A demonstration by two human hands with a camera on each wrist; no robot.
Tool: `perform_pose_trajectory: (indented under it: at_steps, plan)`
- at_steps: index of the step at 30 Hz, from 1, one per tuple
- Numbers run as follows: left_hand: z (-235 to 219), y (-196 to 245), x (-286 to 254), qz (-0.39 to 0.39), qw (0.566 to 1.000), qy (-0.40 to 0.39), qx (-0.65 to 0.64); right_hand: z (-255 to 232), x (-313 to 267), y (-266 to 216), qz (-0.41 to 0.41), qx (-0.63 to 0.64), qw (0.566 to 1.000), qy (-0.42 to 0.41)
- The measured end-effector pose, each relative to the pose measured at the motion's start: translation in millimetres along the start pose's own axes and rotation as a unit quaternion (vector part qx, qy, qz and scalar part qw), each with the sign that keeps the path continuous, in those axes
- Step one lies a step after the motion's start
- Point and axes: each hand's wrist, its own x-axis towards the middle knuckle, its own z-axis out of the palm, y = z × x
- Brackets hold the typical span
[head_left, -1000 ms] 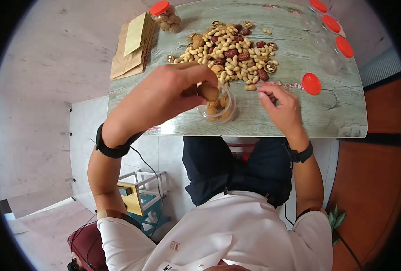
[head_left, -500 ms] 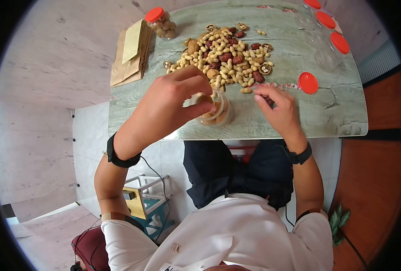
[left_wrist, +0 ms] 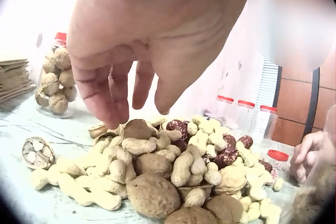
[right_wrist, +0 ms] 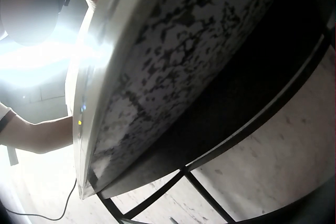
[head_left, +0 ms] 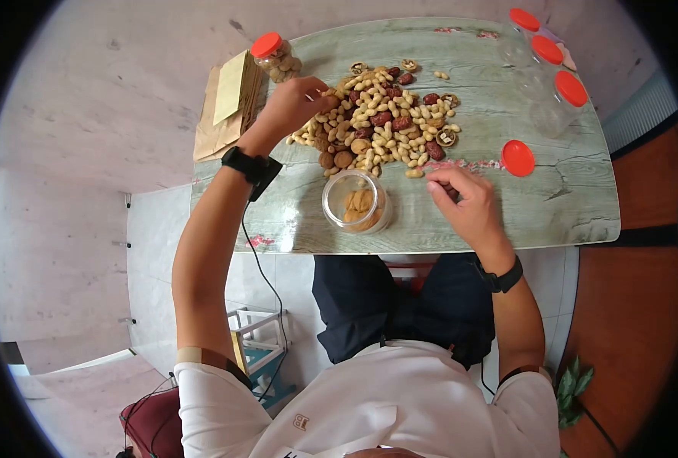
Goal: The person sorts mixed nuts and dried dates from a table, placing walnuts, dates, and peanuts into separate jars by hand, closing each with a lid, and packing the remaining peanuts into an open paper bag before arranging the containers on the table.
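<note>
Above the left part of a nut pile [head_left: 388, 122] hangs the left hand [head_left: 297, 103], fingers bent down and parted from the thumb. The left wrist view shows this hand [left_wrist: 142, 51] with its fingertips just over a walnut [left_wrist: 137, 129]; whether they touch is unclear. Peanuts, walnuts and red dates make up the pile. An uncovered clear jar [head_left: 384, 217] holding several walnuts [head_left: 360, 202] stands near the table's front edge. Right of it, the right hand [head_left: 468, 202] rests on the table, fingers loosely curled, holding nothing visible.
A red-lidded jar of walnuts [head_left: 281, 65] and brown paper bags [head_left: 210, 126] stand at the back left. Three red-lidded clear jars [head_left: 554, 111] line the right back edge; a loose red lid [head_left: 518, 158] lies before them. The right wrist view shows the table's underside [right_wrist: 173, 51].
The left hand has let go of a walnut at the open jar and moved up and left to the pile. The right hand has stayed nearly still.
</note>
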Motion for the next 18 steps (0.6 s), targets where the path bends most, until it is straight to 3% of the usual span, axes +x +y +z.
perform_pose_trajectory:
  at_steps: [4, 16, 18]
  plan:
    - [11, -7, 10, 0.028, 0.999, -0.005, 0.043, 0, 0, 0, -0.011, -0.005, 1.000, 0.007]
    - [21, -21, 14, -0.012, 1.000, -0.010, 0.000, 2, -1, 4, -0.013, 0.003, 1.000, 0.005]
    - [12, -14, 8, 0.002, 0.996, 0.000, -0.095, 1, -1, 3, -0.010, 0.004, 1.000, 0.005]
